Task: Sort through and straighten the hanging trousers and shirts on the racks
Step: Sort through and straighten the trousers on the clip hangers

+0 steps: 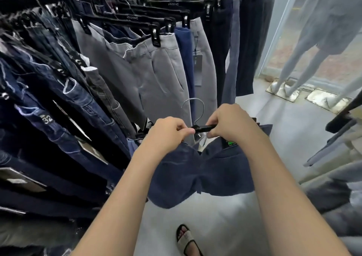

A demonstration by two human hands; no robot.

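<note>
A pair of dark blue trousers (211, 169) hangs from a black clip hanger (203, 128) with a metal hook, held off the rack at mid-frame. My left hand (166, 133) pinches the hanger's left end and the waistband there. My right hand (228, 121) grips the hanger's right part, fingers curled round the bar. Behind them, grey trousers (152, 73) and navy ones (223, 46) hang on clip hangers along the rack. Dark jeans (58, 102) fill the left side.
A pale mannequin (305, 46) stands on metal base plates by the glass front at the right. More grey garments (333, 189) hang at the right edge. My sandalled foot (188, 240) stands on the light floor below.
</note>
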